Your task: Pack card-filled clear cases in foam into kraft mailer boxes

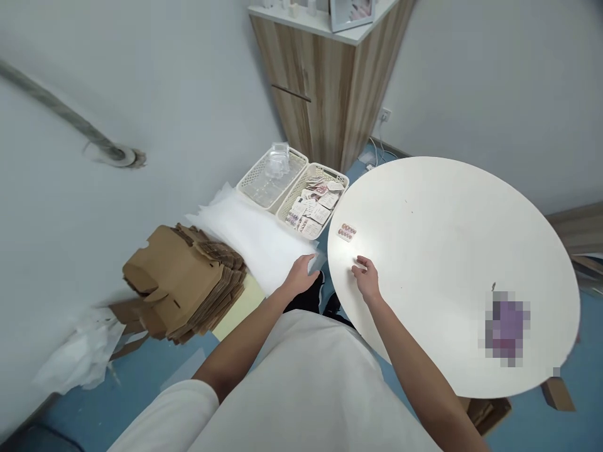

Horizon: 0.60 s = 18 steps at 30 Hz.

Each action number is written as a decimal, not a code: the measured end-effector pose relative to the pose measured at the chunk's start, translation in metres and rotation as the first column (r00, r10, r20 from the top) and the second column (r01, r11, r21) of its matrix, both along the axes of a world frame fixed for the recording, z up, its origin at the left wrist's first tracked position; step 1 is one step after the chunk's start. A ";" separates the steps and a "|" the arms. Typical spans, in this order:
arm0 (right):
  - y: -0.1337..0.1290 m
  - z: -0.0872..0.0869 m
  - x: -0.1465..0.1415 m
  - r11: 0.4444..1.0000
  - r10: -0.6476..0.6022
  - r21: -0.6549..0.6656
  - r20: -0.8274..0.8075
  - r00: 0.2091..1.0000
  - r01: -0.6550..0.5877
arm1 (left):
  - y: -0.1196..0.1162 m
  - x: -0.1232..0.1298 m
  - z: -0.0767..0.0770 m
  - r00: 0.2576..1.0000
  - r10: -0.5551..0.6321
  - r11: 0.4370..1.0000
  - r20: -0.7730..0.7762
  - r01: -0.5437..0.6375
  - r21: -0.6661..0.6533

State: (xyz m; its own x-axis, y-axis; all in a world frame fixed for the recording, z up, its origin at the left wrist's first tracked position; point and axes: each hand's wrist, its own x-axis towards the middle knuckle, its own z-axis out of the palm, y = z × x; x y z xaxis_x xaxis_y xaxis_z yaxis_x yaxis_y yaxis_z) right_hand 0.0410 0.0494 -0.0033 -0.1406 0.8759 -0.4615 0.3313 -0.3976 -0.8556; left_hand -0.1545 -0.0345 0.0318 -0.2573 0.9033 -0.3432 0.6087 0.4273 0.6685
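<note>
Small patterned card point(347, 232), frame centre: above the person's nearer right hand point(368, 280); left hand point(299, 276) apart, both unclasped.

We record even, moderately bright light, a soft sheen on the table's point(447, 220) left edge, wide-angle bending outward, and a pixelated patch point(507, 326) near its right edge.

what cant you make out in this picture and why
All in the head view:
What lies behind the pixelated patch: masked by coarse blocks.
Print on the cards in the right basket: too small.
What the pinkish ovals on the small card are: too small.
Top of the picture frame: cut off by the upper edge.
Whether the right hand touches the round table: unclear from above.
</note>
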 end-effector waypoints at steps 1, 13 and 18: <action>0.000 0.002 -0.004 1.000 0.023 0.009 -0.008 1.000 -0.023 | -0.005 -0.002 0.003 1.000 0.020 1.000 -0.011 -0.020 0.005; 0.034 0.041 -0.137 0.872 0.467 0.212 -0.088 0.880 -0.442 | 0.010 -0.107 0.034 0.968 0.203 0.966 -0.145 -0.174 0.189; 0.063 0.043 -0.216 0.819 0.540 0.244 -0.028 0.841 -0.518 | 0.047 -0.182 0.037 0.967 0.242 0.969 -0.075 -0.237 0.075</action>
